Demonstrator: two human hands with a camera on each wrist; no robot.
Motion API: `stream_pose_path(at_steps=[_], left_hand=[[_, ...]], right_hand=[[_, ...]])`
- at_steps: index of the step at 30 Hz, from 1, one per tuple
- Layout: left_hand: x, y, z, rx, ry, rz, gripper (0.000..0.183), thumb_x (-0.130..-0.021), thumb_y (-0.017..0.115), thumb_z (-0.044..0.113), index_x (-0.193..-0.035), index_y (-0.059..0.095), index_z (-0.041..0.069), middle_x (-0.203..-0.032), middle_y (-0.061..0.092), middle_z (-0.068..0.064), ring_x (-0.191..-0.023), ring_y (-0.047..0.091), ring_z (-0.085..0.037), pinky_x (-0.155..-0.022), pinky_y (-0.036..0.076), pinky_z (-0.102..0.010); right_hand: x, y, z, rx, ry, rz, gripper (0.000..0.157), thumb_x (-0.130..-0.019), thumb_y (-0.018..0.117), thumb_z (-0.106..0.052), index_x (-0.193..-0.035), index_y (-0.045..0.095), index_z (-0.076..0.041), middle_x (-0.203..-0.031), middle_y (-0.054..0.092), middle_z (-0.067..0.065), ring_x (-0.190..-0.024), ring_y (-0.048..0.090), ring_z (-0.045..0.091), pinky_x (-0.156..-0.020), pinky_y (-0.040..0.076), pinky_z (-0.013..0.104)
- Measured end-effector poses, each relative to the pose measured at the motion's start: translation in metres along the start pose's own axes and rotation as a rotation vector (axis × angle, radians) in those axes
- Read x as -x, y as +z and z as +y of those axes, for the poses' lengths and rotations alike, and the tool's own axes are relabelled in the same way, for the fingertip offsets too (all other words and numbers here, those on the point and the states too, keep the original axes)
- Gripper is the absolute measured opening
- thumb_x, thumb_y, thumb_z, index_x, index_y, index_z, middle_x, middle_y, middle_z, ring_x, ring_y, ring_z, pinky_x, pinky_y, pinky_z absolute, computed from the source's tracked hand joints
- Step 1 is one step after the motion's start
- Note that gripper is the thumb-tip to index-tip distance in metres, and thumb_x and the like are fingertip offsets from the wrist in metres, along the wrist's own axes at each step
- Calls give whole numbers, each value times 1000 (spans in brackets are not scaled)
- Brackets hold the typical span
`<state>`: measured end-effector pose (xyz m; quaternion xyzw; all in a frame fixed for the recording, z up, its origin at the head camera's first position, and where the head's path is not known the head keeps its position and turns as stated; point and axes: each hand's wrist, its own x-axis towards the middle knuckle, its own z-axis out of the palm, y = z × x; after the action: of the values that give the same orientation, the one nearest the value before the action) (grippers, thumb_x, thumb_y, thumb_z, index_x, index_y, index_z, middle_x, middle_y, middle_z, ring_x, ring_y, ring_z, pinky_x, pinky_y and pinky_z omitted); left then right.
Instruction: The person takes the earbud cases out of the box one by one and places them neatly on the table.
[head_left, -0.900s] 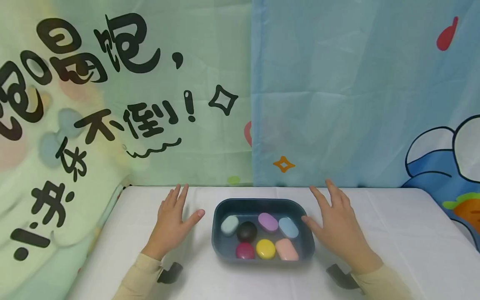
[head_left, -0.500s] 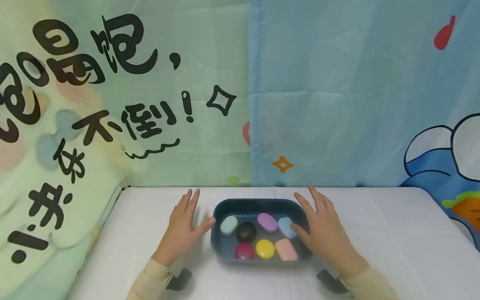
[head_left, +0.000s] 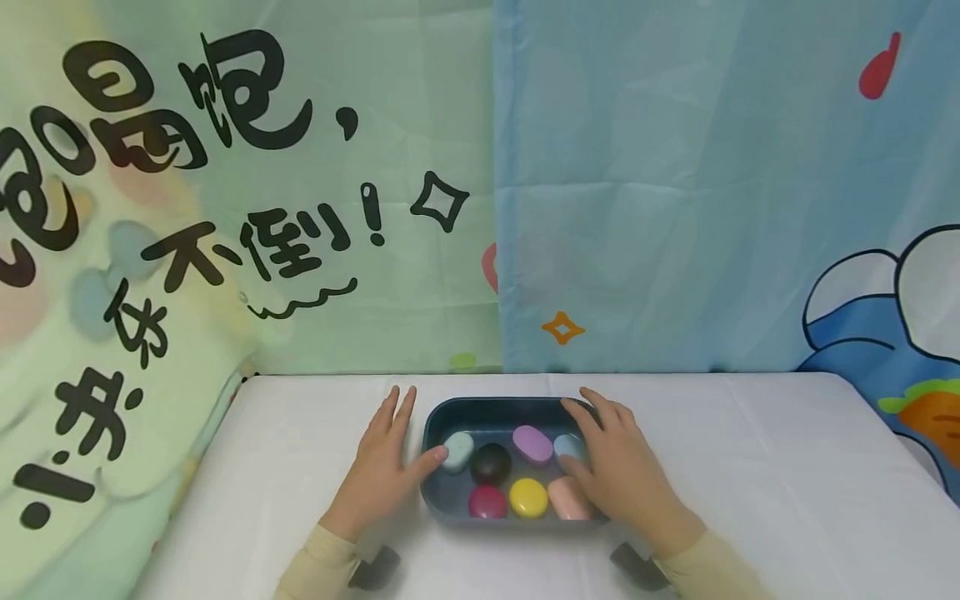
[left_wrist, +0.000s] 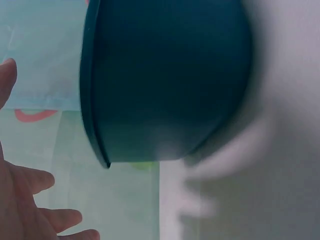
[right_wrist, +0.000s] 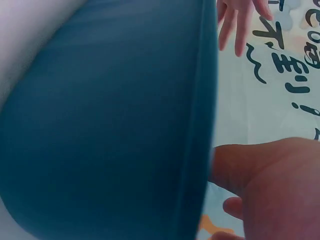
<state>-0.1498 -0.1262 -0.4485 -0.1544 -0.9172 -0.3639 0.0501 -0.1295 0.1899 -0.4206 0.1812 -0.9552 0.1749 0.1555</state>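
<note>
"What can you read on the pale green cloth [head_left: 431, 287]?"

"Large black Chinese writing. The upper line [head_left: 251, 92] runs 喝饱, closed by a comma [head_left: 347, 122]. To its left, a character cut by the edge [head_left: 33, 196] looks like 包."

"And underneath?"

"不倒 [head_left: 288, 247], in the same black, followed by an exclamation mark [head_left: 371, 210]."

"What about the lower characters [head_left: 90, 410] on the left?"

"They slant down the cloth, and I can't make them out with any certainty."

"Does the writing turn up in another view?"

"Yes, the right wrist view has 不倒 and its exclamation mark too, turned sideways, with a piece of the upper line cropped at the corner."
</note>
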Motion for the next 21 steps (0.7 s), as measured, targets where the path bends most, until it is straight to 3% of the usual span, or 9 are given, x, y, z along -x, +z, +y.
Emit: stream_pose_path(at_steps=[8, 16, 21], left_hand=[[3, 13, 7, 9, -13, -25, 92, -93, 63, 58, -162, 21, 13, -165, 17, -21, -149, 19, -43, -112, 25, -67], [7, 31, 6, 17, -3, -22, 92, -92, 64, 57, -162, 21, 15, -165, 16, -20, -149, 20, -42, -112, 28, -65], [10, 36, 9, 20, -3, -20, 92, -92, 64, 58, -162, 22, 14, -165, 15, -20, -149, 20, -44, -112, 27, -65]], right_hand=[[-2, 3, -7, 17, -4, -52, 58, -83, 81, -15, -134, 59, 3, -138, 52, 24, -116, 52, 45, -97, 50, 53], [-3, 10, -12, 69, 28, -174, 53, -84, 77, -16, -130, 60, 4, -135, 54, 27, -119, 53, 45, -96, 50, 54], [-3, 15, -13, 119, 21, -199, 51, -84, 76, -16, -127, 60, 7, -131, 56, 28, -116, 55, 45, -96, 51, 53]])
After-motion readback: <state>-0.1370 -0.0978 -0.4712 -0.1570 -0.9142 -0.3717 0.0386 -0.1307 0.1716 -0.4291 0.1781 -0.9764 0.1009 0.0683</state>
